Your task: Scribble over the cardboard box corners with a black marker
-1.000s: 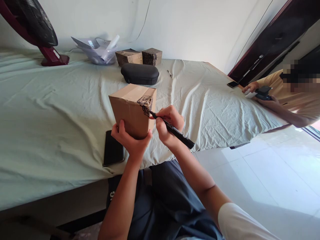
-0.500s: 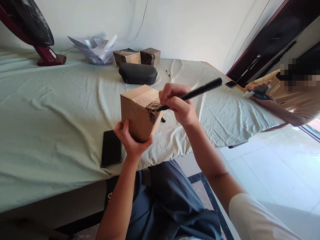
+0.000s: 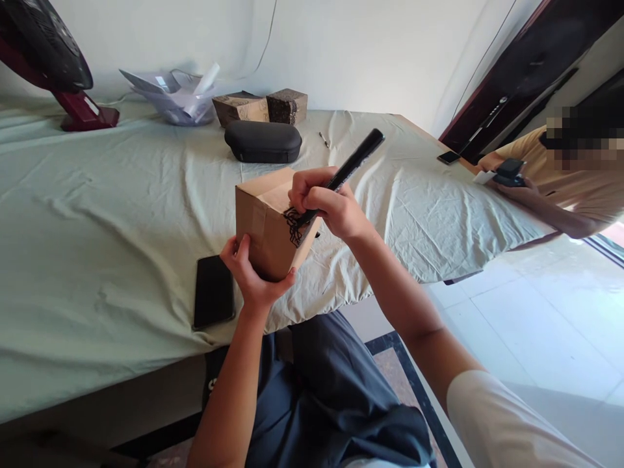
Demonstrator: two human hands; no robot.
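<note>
My left hand [image 3: 256, 276] grips a brown cardboard box [image 3: 260, 227] from below and in front, thumb on the right side and fingers on the left. The box is tilted, with one corner toward me. Black scribbled lines cover part of that box around its right upper corner. In my right hand [image 3: 329, 201] is a black marker pen [image 3: 358, 156], its tip down at the scribbles and its back end pointing up and right. A small black object, mostly hidden, lies behind the box on the right. A black phone [image 3: 213, 291] lies left of my left hand.
On the cloth-covered table [image 3: 121, 260] stand a black case [image 3: 263, 142], two patterned boxes [image 3: 287, 106], a clear plastic basket [image 3: 182, 107] and a fan [image 3: 90, 110]. Another phone [image 3: 448, 158] lies far right, near a person [image 3: 570, 182] holding a dark device.
My right hand has shifted left and closer to the box, and the marker pen stands steeper. The whole view has moved slightly. My left hand keeps its grip on the box.
</note>
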